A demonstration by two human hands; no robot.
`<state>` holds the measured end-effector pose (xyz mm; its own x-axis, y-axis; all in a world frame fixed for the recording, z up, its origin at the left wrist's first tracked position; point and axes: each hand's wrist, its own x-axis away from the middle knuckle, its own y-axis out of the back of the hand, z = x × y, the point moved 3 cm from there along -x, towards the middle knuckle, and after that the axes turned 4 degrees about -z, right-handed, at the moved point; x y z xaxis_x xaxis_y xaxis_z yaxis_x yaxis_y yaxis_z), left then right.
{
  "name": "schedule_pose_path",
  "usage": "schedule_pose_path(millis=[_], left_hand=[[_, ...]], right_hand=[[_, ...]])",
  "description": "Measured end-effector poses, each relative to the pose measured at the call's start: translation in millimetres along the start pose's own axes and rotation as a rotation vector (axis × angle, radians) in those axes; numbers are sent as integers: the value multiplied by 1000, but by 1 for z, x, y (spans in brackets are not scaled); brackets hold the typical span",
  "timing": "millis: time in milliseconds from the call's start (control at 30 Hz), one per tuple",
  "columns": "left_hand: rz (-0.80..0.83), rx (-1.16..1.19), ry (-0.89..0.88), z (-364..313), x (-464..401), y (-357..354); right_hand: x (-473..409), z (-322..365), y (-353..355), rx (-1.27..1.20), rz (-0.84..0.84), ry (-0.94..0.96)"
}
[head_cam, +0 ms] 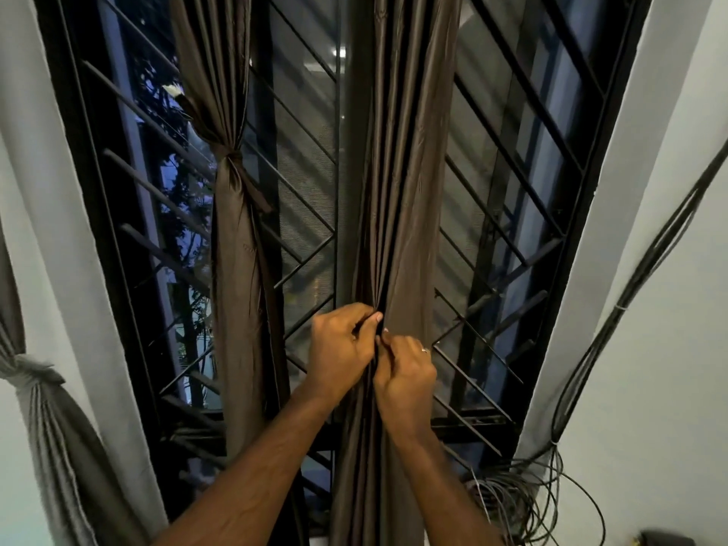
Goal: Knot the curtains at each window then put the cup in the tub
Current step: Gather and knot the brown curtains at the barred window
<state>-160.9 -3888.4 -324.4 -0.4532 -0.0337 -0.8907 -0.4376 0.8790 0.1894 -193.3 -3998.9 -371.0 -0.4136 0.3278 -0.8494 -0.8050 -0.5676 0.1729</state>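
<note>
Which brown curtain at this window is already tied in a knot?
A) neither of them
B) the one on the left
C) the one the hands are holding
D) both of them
B: the left brown curtain is cinched by a knot partway up, while the right brown curtain hangs in loose folds that the left hand and right hand are pinching together.

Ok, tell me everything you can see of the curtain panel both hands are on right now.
The right brown curtain hangs from above the frame straight down past the bottom edge, in front of the barred window. It looks like smooth, slightly shiny fabric, gathered into tight vertical pleats. It is not knotted yet. The left hand and right hand pinch the folds together at mid-height, side by side.
</note>
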Motion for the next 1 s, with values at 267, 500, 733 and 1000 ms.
schedule_pose_path(millis=[267, 500, 733, 1000], left_hand=[[-6, -16, 13, 3, -2, 7], [12, 25, 25, 1, -2, 2], [9, 8, 37, 14, -8, 4], [-18, 32, 69, 18, -5, 12]], right_hand=[[0, 17, -8, -1, 48, 43], [-2, 17, -9, -26, 79, 54], [-24, -10, 4, -285, 167, -138], [-70, -66, -4, -399, 79, -577]])
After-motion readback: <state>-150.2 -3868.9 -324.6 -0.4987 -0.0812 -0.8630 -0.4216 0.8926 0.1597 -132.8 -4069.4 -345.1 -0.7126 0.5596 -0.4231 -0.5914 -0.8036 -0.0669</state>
